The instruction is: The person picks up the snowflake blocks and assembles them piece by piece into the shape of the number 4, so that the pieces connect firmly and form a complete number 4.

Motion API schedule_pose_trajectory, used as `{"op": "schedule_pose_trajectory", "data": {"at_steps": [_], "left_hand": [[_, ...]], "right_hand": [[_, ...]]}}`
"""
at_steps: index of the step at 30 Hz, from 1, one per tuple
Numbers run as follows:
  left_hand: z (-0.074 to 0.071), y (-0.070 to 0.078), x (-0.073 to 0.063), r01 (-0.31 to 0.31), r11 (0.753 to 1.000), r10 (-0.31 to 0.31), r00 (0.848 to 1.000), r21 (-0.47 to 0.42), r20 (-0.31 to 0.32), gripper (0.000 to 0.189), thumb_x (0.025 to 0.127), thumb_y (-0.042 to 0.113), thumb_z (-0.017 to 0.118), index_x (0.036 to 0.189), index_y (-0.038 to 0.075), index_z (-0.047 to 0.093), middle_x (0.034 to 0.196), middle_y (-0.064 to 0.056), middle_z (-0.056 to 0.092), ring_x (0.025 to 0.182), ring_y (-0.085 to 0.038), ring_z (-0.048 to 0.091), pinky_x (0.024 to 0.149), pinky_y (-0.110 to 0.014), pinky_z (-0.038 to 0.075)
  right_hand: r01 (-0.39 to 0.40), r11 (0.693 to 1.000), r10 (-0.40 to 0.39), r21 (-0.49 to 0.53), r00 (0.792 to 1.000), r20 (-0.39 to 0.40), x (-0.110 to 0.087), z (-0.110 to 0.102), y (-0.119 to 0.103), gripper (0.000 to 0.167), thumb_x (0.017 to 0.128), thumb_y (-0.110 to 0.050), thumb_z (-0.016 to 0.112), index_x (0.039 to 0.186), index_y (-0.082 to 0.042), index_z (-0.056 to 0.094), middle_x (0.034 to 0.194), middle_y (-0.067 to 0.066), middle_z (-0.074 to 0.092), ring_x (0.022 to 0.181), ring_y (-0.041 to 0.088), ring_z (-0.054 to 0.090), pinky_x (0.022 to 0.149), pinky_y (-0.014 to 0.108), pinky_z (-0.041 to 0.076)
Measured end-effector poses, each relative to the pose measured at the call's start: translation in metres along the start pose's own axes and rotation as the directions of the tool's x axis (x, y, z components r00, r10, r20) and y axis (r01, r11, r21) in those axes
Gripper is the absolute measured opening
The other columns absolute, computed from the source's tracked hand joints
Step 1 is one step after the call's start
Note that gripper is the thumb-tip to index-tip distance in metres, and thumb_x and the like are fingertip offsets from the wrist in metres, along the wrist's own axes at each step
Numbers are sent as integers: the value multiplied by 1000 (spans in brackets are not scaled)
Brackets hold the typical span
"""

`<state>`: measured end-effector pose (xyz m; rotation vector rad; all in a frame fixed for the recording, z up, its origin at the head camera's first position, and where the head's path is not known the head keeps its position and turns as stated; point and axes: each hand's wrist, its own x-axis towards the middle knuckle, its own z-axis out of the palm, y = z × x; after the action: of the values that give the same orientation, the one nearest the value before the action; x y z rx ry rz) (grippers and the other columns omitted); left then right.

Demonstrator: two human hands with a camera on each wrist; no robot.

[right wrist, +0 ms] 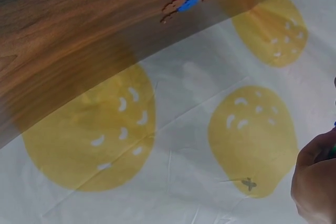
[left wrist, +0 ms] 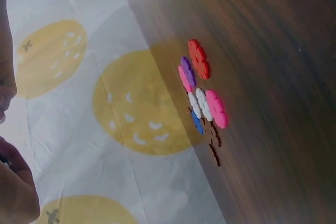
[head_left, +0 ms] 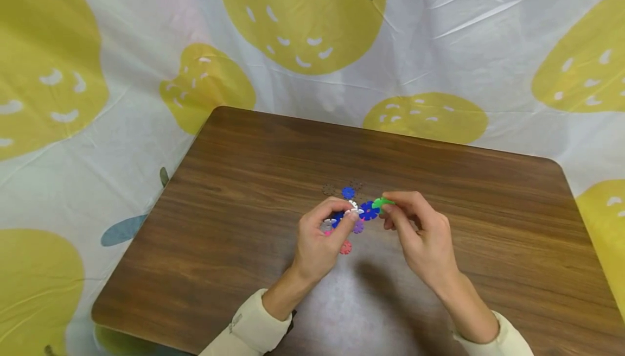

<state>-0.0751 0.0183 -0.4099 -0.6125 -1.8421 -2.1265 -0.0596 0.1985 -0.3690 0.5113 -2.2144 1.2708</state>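
Above the table, my left hand (head_left: 319,239) pinches a white notched plastic disc (head_left: 355,211) between thumb and fingers. A dark blue notched disc (head_left: 369,211) stands beside it, between the two hands. My right hand (head_left: 427,236) pinches a green notched disc (head_left: 382,203) that meets the blue one's edge. Another dark blue disc (head_left: 337,218) shows partly behind the left fingers; how it joins the white one is hidden. At the edge of the right wrist view, the hand (right wrist: 317,182) is only partly visible.
Loose notched discs lie on the brown wooden table (head_left: 234,193) beneath the hands: a blue disc (head_left: 348,192), a red disc (left wrist: 198,59), a purple disc (left wrist: 188,72), a pink disc (left wrist: 216,108), plus white and brown ones. A fruit-patterned cloth (head_left: 312,90) hangs behind the table.
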Motion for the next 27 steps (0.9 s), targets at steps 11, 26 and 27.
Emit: {"op": "schedule_pose_trajectory", "data": {"at_steps": [11, 26, 27], "left_hand": [[-6, 2, 0, 130, 991, -131, 987, 18, 90, 30, 88, 5, 80, 118, 1, 74, 106, -20, 77, 73, -4, 68, 58, -27, 61], [-13, 4, 5, 134, 988, -141, 984, 72, 113, 33, 83, 7, 85, 115, 4, 78, 111, -15, 78, 81, -6, 72, 66, -31, 64], [-14, 4, 5, 130, 989, -137, 985, 71, 108, 33, 83, 7, 85, 115, 4, 78, 110, -15, 78, 83, -7, 72, 67, -32, 64]], "right_hand": [[-42, 999, 43, -23, 998, 55, 2, -2, 3, 27, 89, 12, 71, 110, -3, 73, 73, 2, 69, 65, 6, 62, 60, 14, 51], [0, 1000, -1, 7, 993, 121, -1, 3, 6, 34, 89, 14, 70, 117, -4, 73, 75, 0, 70, 66, 5, 64, 59, 13, 51], [0, 1000, 0, 0, 992, 124, -1, 2, 7, 35, 89, 14, 69, 120, -4, 72, 74, 0, 69, 66, 5, 64, 60, 13, 51]]}}
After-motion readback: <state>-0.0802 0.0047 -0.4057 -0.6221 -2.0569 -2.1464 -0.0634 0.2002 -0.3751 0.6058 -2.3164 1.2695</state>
